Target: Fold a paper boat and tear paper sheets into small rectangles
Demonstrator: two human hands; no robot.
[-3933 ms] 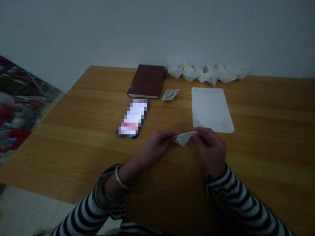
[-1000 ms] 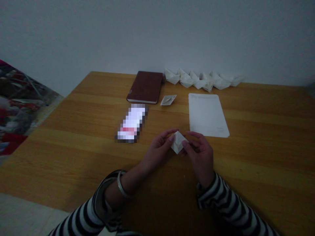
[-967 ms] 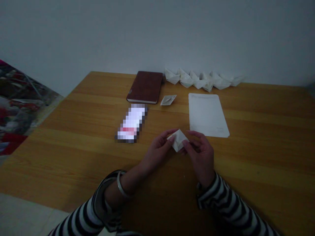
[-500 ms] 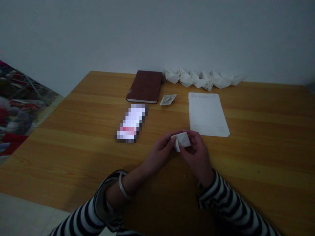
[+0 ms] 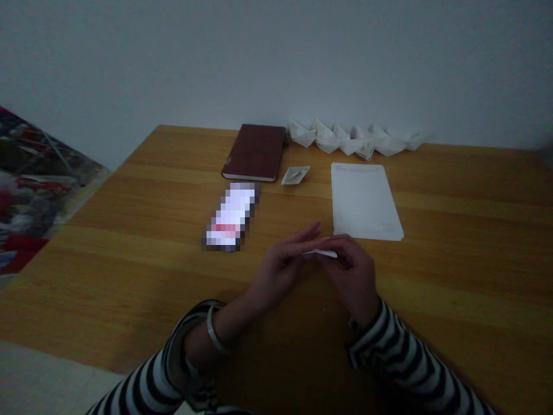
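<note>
A folded white paper [image 5: 320, 253] appears as a thin flat strip between my hands, above the wooden table [image 5: 142, 288]. My right hand [image 5: 351, 268] is shut on its right end, and the fingers hide part of it. My left hand [image 5: 286, 259] lies just left of the strip, with its fingers stretched out straight above the strip's left tip. A metal bangle [image 5: 215, 337] circles my left wrist, and striped sleeves cover both forearms.
Behind my hands lies a lined sheet of paper [image 5: 365, 202]. Further back are a small paper boat [image 5: 296, 175], a brown notebook [image 5: 254, 153], and a row of several paper boats [image 5: 349, 140] along the wall. A pixelated flat object [image 5: 228, 218] lies left of my hands.
The paper has gone from an open diamond shape held in both hands to a flat thin strip. My left fingers have straightened and lifted away from it.
</note>
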